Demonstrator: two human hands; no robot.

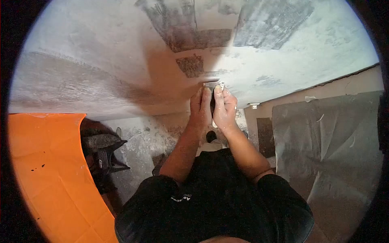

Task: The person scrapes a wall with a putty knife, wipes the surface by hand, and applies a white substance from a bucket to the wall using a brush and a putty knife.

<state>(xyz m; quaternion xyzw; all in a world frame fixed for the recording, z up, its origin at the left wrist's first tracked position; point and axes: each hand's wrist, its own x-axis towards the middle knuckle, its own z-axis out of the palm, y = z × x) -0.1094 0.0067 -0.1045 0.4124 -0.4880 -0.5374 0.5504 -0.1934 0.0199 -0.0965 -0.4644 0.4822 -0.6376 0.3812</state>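
Observation:
Both hands are together at the middle of the view, thumbs side by side on a small flat tool (213, 84) with a pale, dusty edge. My left hand (201, 106) grips its left side, and my right hand (224, 106) grips its right side. Between the hands a dark part of the tool shows. The tool's far edge is at the whitish wall surface (251, 67), just below a small dark grey patch (190, 66). Pale dust coats the fingers. The fingertips behind the tool are partly hidden.
An orange sheet (52, 170) hangs at the left, beside a dark bag (106, 160) on the dusty floor (135, 146). At the right is a large grey sheet (328, 146). A small white fitting (253, 105) sits near the wall's lower edge.

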